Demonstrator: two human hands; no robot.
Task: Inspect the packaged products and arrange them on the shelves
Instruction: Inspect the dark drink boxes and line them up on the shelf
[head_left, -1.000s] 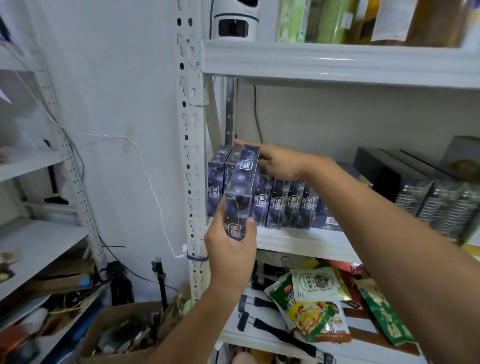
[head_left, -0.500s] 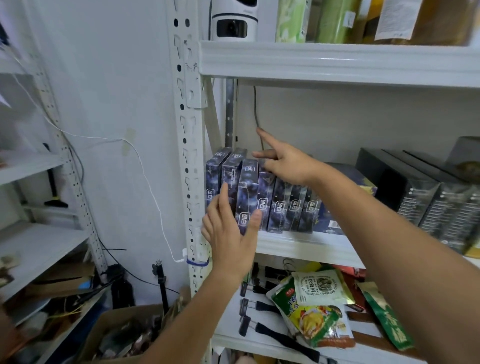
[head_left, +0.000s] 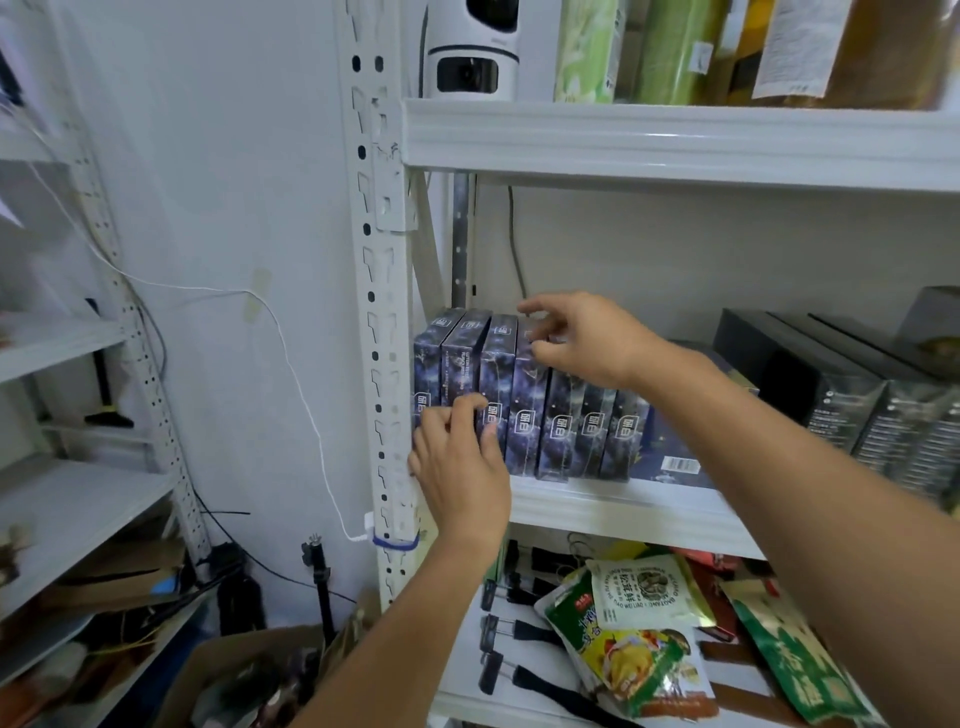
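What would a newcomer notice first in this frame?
A row of dark blue boxes stands upright at the left end of the middle shelf, both hands on it: the left hand against the fronts, the right hand at the tops. Below, bright snack pouches lie heaped on the lower shelf.

1. Our left hand (head_left: 460, 467) covers the low fronts of the first boxes (head_left: 524, 447) in the row. We cannot tell if it grips one or only touches.
2. Our right hand (head_left: 587, 343) hides the tops of the middle boxes. We cannot tell if its bent fingers pinch one.
3. The small words on the boxes are too tiny for us to read.
4. The black boxes (head_left: 789, 374) run off the right edge.
5. The top edge cuts the camera (head_left: 472, 57).
6. The stuff in the brown box (head_left: 228, 660) is a blur.
7. Our arm (head_left: 779, 467) covers part of the green bag (head_left: 800, 665).
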